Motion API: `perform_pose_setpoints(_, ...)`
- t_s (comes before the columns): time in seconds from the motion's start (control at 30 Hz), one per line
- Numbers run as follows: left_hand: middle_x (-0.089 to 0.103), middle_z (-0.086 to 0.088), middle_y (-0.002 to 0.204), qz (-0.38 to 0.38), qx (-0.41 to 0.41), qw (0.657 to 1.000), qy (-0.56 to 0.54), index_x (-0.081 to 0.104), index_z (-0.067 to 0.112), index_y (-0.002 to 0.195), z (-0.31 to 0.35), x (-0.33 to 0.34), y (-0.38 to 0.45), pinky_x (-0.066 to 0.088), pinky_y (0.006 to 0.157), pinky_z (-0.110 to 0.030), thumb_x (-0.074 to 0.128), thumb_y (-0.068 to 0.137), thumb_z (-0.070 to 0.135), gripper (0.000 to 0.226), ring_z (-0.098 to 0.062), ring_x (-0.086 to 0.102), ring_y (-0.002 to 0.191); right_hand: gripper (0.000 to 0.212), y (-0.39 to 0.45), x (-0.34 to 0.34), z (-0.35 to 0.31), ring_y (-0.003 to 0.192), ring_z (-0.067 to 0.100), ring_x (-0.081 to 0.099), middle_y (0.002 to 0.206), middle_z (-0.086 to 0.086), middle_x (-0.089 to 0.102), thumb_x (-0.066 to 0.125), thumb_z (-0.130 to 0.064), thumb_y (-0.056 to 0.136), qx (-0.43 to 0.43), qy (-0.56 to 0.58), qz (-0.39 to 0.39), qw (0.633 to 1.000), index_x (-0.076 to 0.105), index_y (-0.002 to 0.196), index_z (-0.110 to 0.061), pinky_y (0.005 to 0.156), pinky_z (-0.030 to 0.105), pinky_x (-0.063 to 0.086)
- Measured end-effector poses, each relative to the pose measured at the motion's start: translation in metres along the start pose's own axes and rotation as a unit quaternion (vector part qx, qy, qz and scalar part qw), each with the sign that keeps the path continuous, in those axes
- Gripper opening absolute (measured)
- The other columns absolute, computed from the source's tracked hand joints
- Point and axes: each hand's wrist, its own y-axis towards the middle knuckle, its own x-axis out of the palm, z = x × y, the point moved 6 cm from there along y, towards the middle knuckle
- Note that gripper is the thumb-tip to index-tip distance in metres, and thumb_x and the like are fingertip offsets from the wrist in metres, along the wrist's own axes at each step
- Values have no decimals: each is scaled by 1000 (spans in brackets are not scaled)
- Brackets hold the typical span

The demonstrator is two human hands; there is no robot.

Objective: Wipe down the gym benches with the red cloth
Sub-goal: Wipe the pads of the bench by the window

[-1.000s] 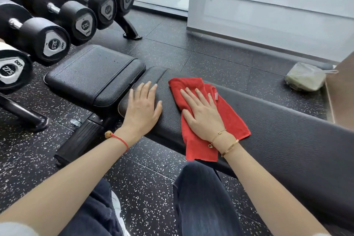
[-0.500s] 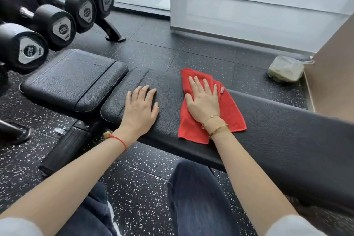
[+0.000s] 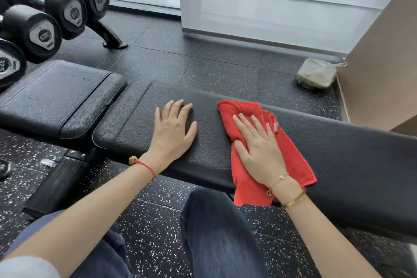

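Your right hand (image 3: 259, 151) presses flat on the red cloth (image 3: 291, 156) mid-backrest pad (image 3: 352, 153), left hand (image 3: 171, 133) flat, bracing; right stretch and seat pad (image 3: 56, 97) look left.

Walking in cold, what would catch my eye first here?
The bright red cloth on the long black padded bench, pressed flat under the right hand. The left hand rests bare on the pad beside it, and black dumbbells line a rack at far left.
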Motion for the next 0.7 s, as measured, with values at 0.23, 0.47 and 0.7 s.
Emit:
perform_pose_setpoints(0.23, 35, -5, 155, -2, -3, 1000, 3, 40, 20, 146, 5, 5, -2, 11, 121, -54, 45, 97, 41, 54, -26, 24, 146, 58, 5, -9, 41, 150, 15, 11, 160, -13, 20, 40, -36, 98, 66, 6, 22, 998, 20, 153, -34, 123, 43, 1)
perform_pose_setpoints(0.47, 45, -2, 147, 29, -24, 999, -14, 49, 20, 138, 6, 1, -2, 17, 120, -50, 49, 94, 34, 46, -23, 33, 141, 61, 60, 4, 26, 150, 17, 10, 161, -10, 18, 38, -38, 97, 50, 1, 4, 999, 17, 154, -32, 122, 47, 0)
perform_pose_setpoints(0.7, 62, 2, 124, 94, -94, 991, 6, 64, 19, 117, -5, -16, -8, 32, 108, -41, 51, 89, 25, 32, -21, 52, 122, 64, 97, 30, -49, 151, 17, 6, 162, -10, 13, 37, -41, 97, -44, 10, -34, 998, 13, 155, -32, 122, 46, -3)
